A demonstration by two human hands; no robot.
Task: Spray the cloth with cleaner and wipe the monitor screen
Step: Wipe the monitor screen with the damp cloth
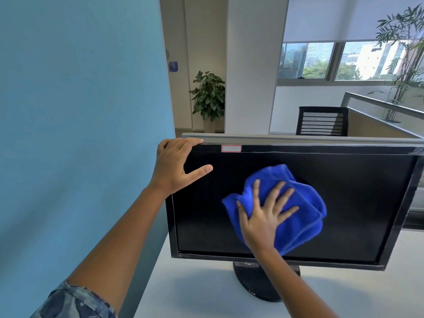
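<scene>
A black monitor (pixel 358 203) with a dark screen stands on a white desk. My left hand (pixel 174 166) grips the monitor's top left corner, fingers over the top edge and thumb on the screen. My right hand (pixel 263 214) lies flat with spread fingers on a folded blue cloth (pixel 302 214), pressing it against the middle of the screen. No cleaner bottle is in view.
The white desk (pixel 206 290) carries the monitor's round black stand (pixel 254 285). A blue partition wall (pixel 80 111) rises on the left. Behind the monitor runs a grey divider rail (pixel 298 137), with a black mesh chair (pixel 321 120), a potted plant (pixel 208 97) and windows beyond.
</scene>
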